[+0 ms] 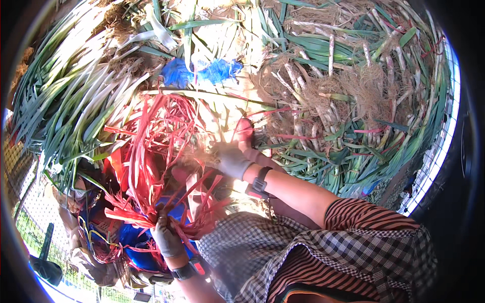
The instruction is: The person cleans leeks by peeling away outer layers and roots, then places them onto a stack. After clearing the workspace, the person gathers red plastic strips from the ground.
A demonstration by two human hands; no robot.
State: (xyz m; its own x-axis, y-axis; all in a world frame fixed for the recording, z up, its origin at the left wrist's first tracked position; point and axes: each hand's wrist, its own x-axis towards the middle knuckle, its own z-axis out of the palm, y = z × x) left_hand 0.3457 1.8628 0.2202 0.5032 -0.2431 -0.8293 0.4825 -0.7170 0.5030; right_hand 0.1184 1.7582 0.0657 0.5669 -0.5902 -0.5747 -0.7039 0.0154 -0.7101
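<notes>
My left hand (167, 236), in a pale glove, is closed around a bunch of red plastic strips (139, 217) at lower left. The strips fan out above and to the right of the fist in loose, tangled lengths. Farther up, my right hand (231, 159), also gloved, reaches left beside a blurred brown, root-like tuft (194, 155). Glare and blur hide its fingertips, so I cannot tell whether it grips anything. More red strips (166, 118) lie heaped beyond my left hand.
Long green-and-white leeks (86, 96) are piled at left. Another large heap of leeks (353, 101), roots showing, fills the right. Blue twine (202, 72) lies between the piles. Blue material (141, 250) and brown paper-like wrapping (91, 265) sit at lower left, near mesh netting (25, 202).
</notes>
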